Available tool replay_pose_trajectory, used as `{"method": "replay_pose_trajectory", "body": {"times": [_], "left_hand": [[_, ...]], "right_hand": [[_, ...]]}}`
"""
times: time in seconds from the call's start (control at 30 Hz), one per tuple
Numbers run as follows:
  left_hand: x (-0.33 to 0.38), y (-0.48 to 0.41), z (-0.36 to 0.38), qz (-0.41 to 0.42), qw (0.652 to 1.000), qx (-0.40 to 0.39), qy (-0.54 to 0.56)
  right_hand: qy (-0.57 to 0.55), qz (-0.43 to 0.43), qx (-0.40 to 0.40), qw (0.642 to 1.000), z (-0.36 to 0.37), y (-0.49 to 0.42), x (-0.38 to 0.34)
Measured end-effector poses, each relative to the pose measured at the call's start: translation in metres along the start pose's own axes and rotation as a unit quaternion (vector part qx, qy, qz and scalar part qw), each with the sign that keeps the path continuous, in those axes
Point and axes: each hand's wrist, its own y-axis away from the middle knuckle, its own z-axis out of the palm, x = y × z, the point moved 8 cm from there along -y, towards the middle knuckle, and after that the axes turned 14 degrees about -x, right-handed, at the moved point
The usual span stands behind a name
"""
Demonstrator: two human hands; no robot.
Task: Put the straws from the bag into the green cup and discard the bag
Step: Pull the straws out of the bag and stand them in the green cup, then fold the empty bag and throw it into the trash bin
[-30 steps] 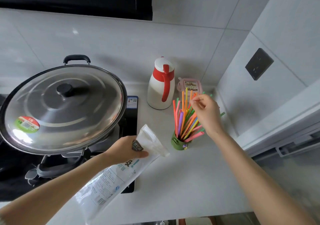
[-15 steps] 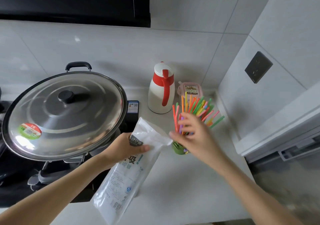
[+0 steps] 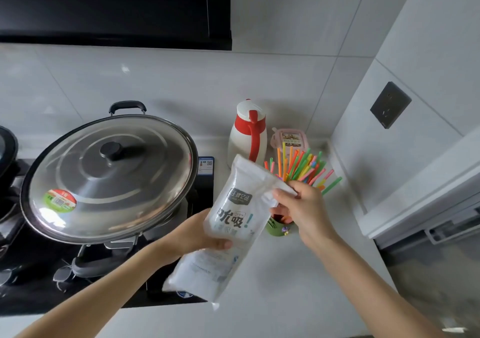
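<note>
The clear plastic straw bag (image 3: 228, 223) with printed lettering is held up over the counter, and it looks flat and empty. My left hand (image 3: 197, 236) grips its middle from below. My right hand (image 3: 298, 207) pinches the bag's open top corner. Behind my right hand stands the green cup (image 3: 276, 228), partly hidden. A fan of coloured straws (image 3: 304, 166) sticks up out of it.
A large steel wok lid (image 3: 109, 176) covers the pan on the black stove (image 3: 31, 280) at left. A white and red thermos jug (image 3: 248, 132) and a pink lidded box (image 3: 292, 138) stand at the back. A wall socket (image 3: 389, 105) is on the right wall.
My right hand left the straws in the cup and came across to take the bag's top corner. My left hand raised the bag more upright.
</note>
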Motion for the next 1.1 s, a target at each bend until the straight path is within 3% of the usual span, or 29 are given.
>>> {"method": "replay_pose_trajectory", "body": {"times": [0.1, 0.17, 0.23, 0.3, 0.43, 0.53, 0.6, 0.67, 0.8, 0.93, 1.03, 1.1], "left_hand": [[0.004, 0.000, -0.010, 0.002, 0.988, 0.125, -0.093], [0.021, 0.000, -0.004, 0.024, 0.946, 0.191, -0.263], [0.034, -0.002, 0.007, 0.064, 0.897, 0.242, -0.365], [0.037, -0.007, 0.014, 0.068, 0.886, 0.259, -0.378], [0.041, -0.013, 0.023, 0.069, 0.904, 0.252, -0.338], [0.044, -0.012, 0.023, 0.100, 0.891, 0.271, -0.350], [0.045, -0.013, 0.022, 0.100, 0.876, 0.277, -0.382], [0.047, -0.014, 0.024, 0.094, 0.860, 0.280, -0.417], [0.047, -0.013, 0.027, 0.073, 0.848, 0.280, -0.444], [0.049, -0.010, 0.025, 0.047, 0.874, 0.244, -0.419], [0.050, -0.005, 0.024, -0.034, 0.899, 0.158, -0.408], [0.036, -0.002, 0.025, -0.110, 0.907, 0.064, -0.400]], "right_hand": [[-0.060, 0.051, 0.043, 0.996, -0.004, 0.000, 0.021], [-0.079, 0.090, 0.037, 0.992, 0.001, 0.001, 0.031], [-0.093, 0.104, 0.012, 0.990, 0.007, 0.004, 0.032], [-0.106, 0.101, -0.014, 0.989, 0.012, 0.006, 0.028], [-0.087, 0.093, -0.049, 0.991, 0.012, 0.011, 0.026], [0.021, 0.038, -0.051, 0.998, 0.005, 0.011, 0.020], [0.173, -0.011, -0.039, 0.984, 0.003, 0.013, 0.005], [0.222, -0.024, -0.036, 0.974, 0.000, 0.011, 0.002], [-0.007, 0.067, -0.105, 0.992, 0.002, 0.006, 0.012], [-0.032, 0.063, -0.109, 0.991, -0.005, 0.006, 0.011], [-0.123, 0.045, -0.062, 0.989, -0.014, 0.002, 0.024], [-0.213, 0.088, -0.049, 0.972, -0.011, 0.002, 0.050]]}}
